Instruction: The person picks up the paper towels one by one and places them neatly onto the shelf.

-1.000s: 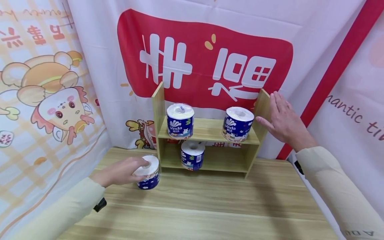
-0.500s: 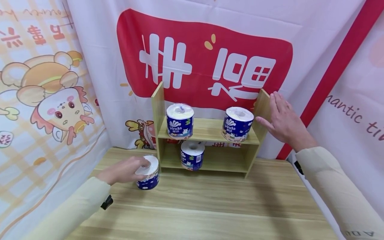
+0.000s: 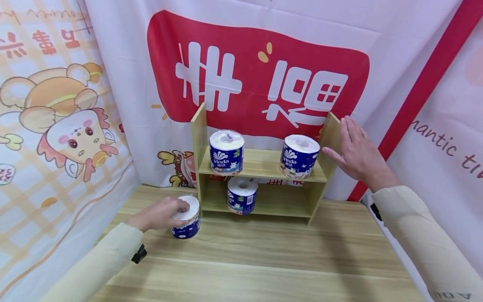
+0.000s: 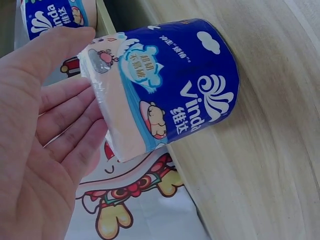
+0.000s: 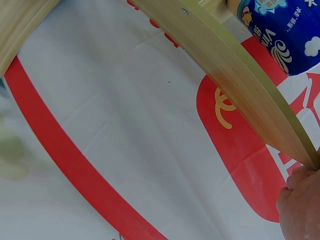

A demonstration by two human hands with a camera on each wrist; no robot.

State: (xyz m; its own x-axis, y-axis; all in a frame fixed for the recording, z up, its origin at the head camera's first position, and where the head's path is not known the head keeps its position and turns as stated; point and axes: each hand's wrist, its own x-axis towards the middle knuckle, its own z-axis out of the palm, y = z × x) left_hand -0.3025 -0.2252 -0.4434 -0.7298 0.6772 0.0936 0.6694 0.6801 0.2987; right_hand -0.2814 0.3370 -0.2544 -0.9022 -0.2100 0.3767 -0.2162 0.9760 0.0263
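A blue-and-white Vinda toilet roll point(image 3: 187, 224) stands upright on the table, just left of a small wooden shelf point(image 3: 260, 161). My left hand point(image 3: 160, 214) is over its white top. In the left wrist view, the relaxed fingers point(image 4: 70, 110) and the thumb are right at the top end of the roll point(image 4: 175, 85). My right hand point(image 3: 360, 153) has its fingers straight along the outer face of the shelf's right side panel point(image 3: 329, 144); only a part of this hand point(image 5: 302, 205) shows in the right wrist view.
Two more rolls stand on the upper board, one at the left point(image 3: 227, 157) and one at the right point(image 3: 298, 161). On the lower board is another roll point(image 3: 241, 201), left of middle. Printed cloth point(image 3: 124, 75) hangs behind and beside the wooden table point(image 3: 264, 251).
My left wrist and sleeve have shifted a little to the right, while the fingertips stay over the roll. The rolls, the shelf and my right hand keep their places.
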